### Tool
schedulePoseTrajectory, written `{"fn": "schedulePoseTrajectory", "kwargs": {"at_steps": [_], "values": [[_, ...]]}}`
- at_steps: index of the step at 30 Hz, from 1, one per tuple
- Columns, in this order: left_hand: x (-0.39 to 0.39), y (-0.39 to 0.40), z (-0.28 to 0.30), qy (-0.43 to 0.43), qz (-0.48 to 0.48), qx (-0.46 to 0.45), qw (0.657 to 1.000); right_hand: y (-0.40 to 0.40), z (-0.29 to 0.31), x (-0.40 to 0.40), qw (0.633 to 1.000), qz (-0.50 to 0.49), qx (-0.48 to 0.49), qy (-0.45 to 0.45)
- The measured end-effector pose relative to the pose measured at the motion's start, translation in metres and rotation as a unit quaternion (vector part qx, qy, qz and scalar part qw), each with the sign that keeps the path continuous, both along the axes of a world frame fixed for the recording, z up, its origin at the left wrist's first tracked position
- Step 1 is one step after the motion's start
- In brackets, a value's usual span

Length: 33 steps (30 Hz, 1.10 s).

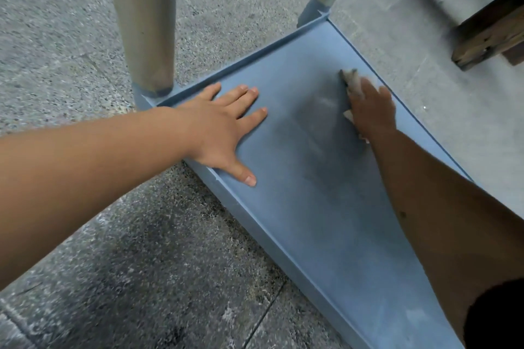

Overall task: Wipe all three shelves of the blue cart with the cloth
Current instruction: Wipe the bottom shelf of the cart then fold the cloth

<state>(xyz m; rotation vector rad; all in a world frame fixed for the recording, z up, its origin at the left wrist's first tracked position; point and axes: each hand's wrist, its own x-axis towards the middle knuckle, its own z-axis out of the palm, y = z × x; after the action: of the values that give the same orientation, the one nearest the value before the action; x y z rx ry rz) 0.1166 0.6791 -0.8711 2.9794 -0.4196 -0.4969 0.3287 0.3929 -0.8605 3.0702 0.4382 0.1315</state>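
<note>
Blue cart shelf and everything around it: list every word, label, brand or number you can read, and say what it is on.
None: no readable text anywhere in the head view.
The blue shelf, the cloth, the cart posts and the wooden frame carry no print, label or number.

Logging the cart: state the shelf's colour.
Blue shelf, dusty grey in patches; head view.

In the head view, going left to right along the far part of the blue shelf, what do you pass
Near cart post → left hand, flat on the shelf → right hand pressing the cloth → wooden furniture.
</note>
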Motion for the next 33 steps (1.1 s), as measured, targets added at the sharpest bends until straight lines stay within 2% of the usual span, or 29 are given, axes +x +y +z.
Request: {"fn": "schedulePoseTrajectory", "kwargs": {"at_steps": [3,6,14,23,28,33], "values": [[0.001,-0.001,-0.001,-0.007,-0.003,-0.001,1.000,0.005,0.007,0.013,0.997,-0.069,-0.011,0.024],[-0.001,-0.002,0.001,-0.006,-0.006,0.001,1.000,0.011,0.004,0.008,0.991,-0.113,0.064,0.039],[-0.001,-0.003,0.008,0.003,-0.006,0.007,1.000,0.014,0.009,-0.014,0.993,-0.094,0.032,0.066],[-0.001,-0.004,0.009,0.002,-0.004,0.002,1.000,0.024,0.008,-0.043,0.996,-0.058,0.040,0.059],[-0.002,-0.004,0.011,0.004,0.005,-0.006,1.000,0.050,0.002,-0.096,0.996,0.022,0.080,0.031],[-0.001,-0.001,0.015,0.006,0.044,-0.111,0.993,0.071,0.004,-0.175,0.977,0.178,0.107,0.053]]}}
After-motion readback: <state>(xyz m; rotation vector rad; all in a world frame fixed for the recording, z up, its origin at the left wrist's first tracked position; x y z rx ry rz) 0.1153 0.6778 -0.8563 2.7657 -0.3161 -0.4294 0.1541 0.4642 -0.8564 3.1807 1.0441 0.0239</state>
